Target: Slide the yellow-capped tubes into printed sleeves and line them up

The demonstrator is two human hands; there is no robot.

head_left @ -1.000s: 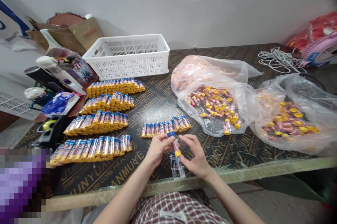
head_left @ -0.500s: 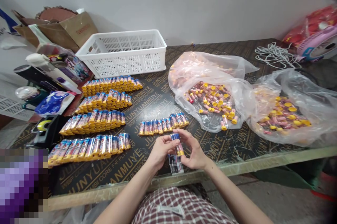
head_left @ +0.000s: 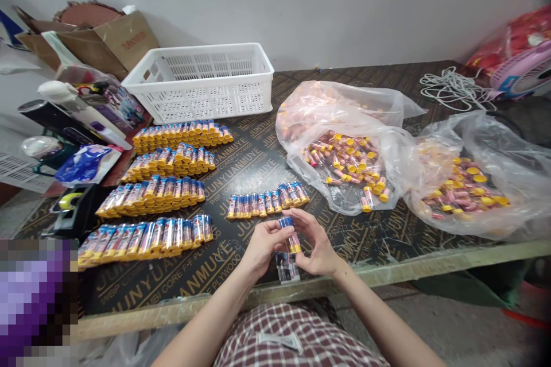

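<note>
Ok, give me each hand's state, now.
Left hand: closed on a blue-topped tube.
Right hand: curled beside the same tube; whether it grips cannot be told.

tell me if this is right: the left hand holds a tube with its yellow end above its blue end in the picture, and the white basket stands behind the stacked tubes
Not quite: in the head view the tube has its blue end above its yellow end. The left hand does hold it, and the white basket stands behind the stacked tubes.
</note>
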